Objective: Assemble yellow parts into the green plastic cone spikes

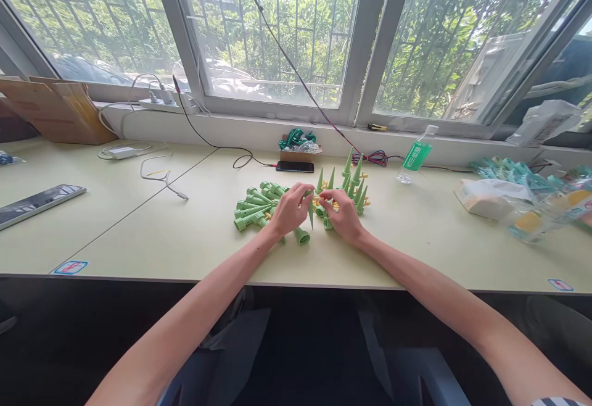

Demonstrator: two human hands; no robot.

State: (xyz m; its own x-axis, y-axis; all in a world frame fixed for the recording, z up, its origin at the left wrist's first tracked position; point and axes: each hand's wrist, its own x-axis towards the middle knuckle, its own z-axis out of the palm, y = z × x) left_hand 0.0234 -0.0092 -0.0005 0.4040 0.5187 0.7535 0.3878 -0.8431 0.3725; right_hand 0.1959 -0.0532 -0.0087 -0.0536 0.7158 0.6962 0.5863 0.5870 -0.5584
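Note:
My left hand [292,208] is closed around a green plastic watering spike [311,213], its pointed tip hanging down. Facing it closely, my right hand [343,213] pinches a small yellow valve [318,197] against the spike's upper end; the fingers partly hide where they meet. Several green spikes [253,205] lie in a heap beside my left hand. One loose spike [303,237] lies below it with its round open end toward me. Behind my right hand several spikes [355,178] with yellow valves stand point up, close together.
Behind the spikes are a black phone [295,166] and a small box with green wrapping [298,144]. A water bottle [416,154] stands toward the right, near a tissue pack [490,197] and plastic bags. Cables [164,174] and another phone [41,204] lie at left.

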